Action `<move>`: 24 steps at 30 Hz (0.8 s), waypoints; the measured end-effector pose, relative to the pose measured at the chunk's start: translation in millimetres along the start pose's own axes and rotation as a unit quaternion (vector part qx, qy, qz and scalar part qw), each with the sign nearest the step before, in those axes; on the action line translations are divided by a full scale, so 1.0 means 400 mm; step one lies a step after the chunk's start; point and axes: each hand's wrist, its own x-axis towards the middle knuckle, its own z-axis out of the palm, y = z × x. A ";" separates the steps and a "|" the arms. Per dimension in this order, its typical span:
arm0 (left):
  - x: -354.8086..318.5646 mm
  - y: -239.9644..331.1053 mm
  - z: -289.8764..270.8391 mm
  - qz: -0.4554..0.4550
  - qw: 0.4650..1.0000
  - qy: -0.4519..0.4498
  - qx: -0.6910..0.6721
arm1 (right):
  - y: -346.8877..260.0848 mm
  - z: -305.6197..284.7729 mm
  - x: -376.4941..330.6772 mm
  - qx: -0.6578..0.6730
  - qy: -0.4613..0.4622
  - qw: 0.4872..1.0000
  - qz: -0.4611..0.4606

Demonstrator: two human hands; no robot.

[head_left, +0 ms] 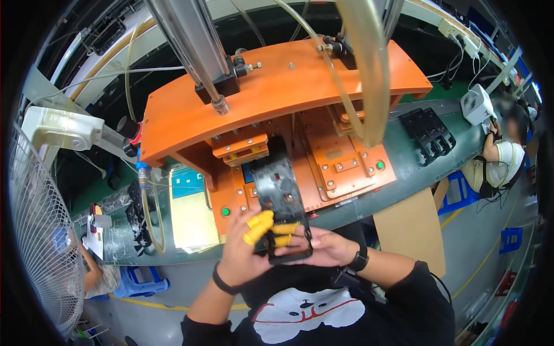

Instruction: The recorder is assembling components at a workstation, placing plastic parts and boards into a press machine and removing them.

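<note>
Yellow finger cots cover some fingertips on both of my hands. A long black plastic frame [281,187] with cut-outs and an open, loop-like near end is held in front of me, tilted and slightly blurred. My left hand [243,254] grips its near left side with bent fingers. From the right, my right hand [323,247] holds the same near end, its fingers reaching across the opening. The frame's far end reaches toward the orange press [254,109], between its left and right fixtures. Part of that end is dark and hard to make out.
Green buttons [225,211] [380,165] sit on the press base. Black plastic parts [428,134] lie on the bench at right. Yellow sheets [193,222] are at left, beside a hanging hose. A large fan [49,248] stands far left. Cardboard [411,228] juts out at right. Other people sit both sides.
</note>
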 end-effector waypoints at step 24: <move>0.191 -0.029 -0.132 -0.012 0.964 -0.126 0.235 | 0.093 -0.086 -0.098 -0.432 0.232 0.871 -0.012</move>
